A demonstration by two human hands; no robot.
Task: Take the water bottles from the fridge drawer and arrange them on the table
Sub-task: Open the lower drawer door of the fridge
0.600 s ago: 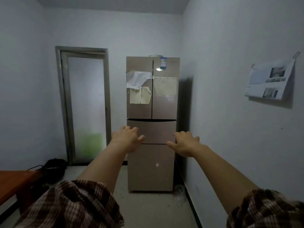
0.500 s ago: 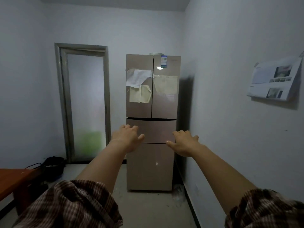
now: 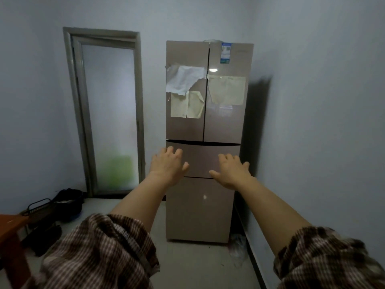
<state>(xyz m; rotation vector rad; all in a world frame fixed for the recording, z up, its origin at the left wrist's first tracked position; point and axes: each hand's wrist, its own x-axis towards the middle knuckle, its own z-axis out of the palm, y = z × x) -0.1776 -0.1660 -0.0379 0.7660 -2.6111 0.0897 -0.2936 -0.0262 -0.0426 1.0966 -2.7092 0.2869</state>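
Two empty hands (image 3: 167, 166) (image 3: 233, 172) before closed fridge drawers (image 3: 203, 161).

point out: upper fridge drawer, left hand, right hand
upper fridge drawer (image 3: 201, 161), head view, bare front panel between the hands
left hand (image 3: 167, 168), head view, back of the hand
right hand (image 3: 233, 173), head view, back of the hand

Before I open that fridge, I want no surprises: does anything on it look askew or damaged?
Yes: the white paper on the fridge upper left door hangs crooked with a ragged, torn lower edge. All doors and drawers look shut.
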